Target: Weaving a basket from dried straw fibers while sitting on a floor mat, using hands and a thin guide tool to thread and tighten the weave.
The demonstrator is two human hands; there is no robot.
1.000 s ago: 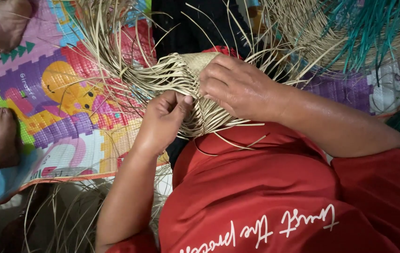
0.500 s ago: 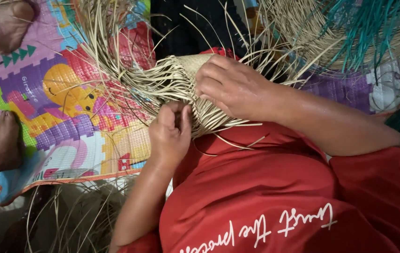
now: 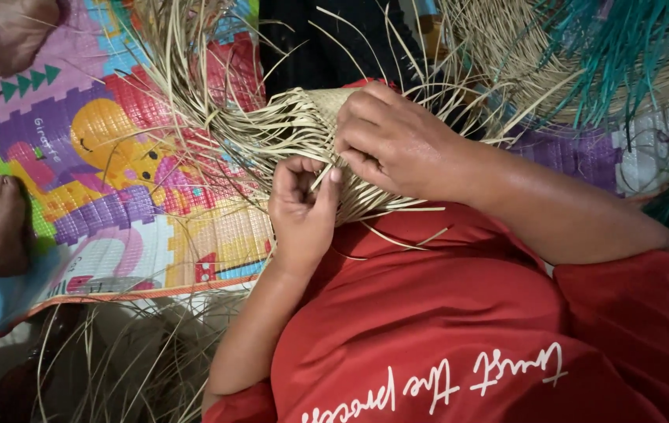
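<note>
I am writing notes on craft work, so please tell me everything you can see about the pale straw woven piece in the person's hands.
The pale straw woven piece is flat, tan, made of thin dry strips in a tight plait near its middle. Many loose strips fan out from its edges, mostly to the left and upward. It rests on the person's red-clothed lap, above a colourful play mat. The right hand presses on it from above; the left hand pinches a single strip at its lower edge.

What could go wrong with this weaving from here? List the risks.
1. The left hand pinches one thin straw strand; pulled hard, it might snap or slip free.
2. Many loose strands splay from the woven piece under the right hand; they could tangle or get picked out of order.
3. A foot rests on the colourful mat near the stray ends and could tread on them.
</note>
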